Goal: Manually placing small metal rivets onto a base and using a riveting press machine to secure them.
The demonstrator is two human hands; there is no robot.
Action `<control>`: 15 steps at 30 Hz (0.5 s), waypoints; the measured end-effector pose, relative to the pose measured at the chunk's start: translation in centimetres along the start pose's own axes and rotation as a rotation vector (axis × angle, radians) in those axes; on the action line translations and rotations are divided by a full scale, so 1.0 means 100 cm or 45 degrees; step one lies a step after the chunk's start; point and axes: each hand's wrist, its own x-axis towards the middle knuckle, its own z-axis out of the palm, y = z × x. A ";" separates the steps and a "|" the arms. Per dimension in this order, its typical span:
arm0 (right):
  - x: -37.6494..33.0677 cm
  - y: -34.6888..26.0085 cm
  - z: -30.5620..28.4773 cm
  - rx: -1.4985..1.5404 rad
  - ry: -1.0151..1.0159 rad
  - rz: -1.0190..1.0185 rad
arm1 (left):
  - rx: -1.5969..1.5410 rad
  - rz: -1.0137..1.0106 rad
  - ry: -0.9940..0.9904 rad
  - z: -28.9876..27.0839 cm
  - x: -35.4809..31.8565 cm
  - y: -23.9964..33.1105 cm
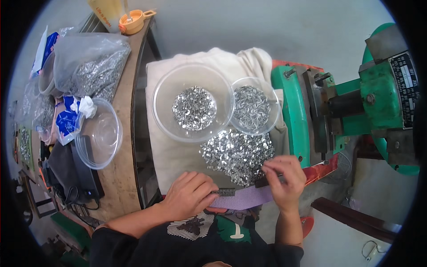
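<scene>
Purple strip (242, 199) — between left hand (189, 194) and right hand (284, 180).

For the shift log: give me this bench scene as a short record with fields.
left hand: pressing down on a purple strap beside a dark toothed strip
right hand: pinching a small metal piece at the strap's far end
loose pile: shiny metal bits on white cloth
bowls: large clear bowl and small clear bowl, both holding metal bits
machine: green press on the right
</scene>
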 end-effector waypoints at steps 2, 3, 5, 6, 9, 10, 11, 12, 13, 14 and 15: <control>0.024 0.005 0.001 0.118 0.030 0.073 | -0.007 0.025 0.016 -0.002 0.003 -0.001; 0.037 0.009 0.003 0.116 0.005 0.052 | -0.010 0.019 0.044 -0.003 0.003 -0.001; 0.059 0.012 0.009 0.130 -0.029 0.120 | -0.010 0.013 0.099 -0.006 0.004 -0.002; 0.070 0.013 0.012 0.148 -0.080 0.198 | -0.005 0.034 0.099 -0.007 0.004 -0.004; 0.094 0.023 0.024 0.045 -0.125 0.108 | -0.030 0.000 0.110 -0.012 0.003 -0.004; 0.100 0.026 0.027 -0.015 -0.162 0.056 | -0.024 0.015 0.111 -0.013 0.004 -0.004; 0.105 0.029 0.031 -0.083 -0.171 0.024 | -0.031 0.016 0.117 -0.013 0.004 -0.005; 0.109 0.032 0.034 -0.087 -0.157 0.021 | -0.037 0.018 0.123 -0.013 0.004 -0.006; 0.113 0.035 0.038 -0.161 -0.166 -0.066 | -0.039 0.010 0.112 -0.014 0.003 -0.006; 0.117 0.036 0.040 -0.234 -0.174 -0.152 | -0.032 0.018 0.112 -0.014 0.003 -0.007; 0.121 0.037 0.042 -0.245 -0.189 -0.155 | -0.039 0.009 0.114 -0.014 0.003 -0.007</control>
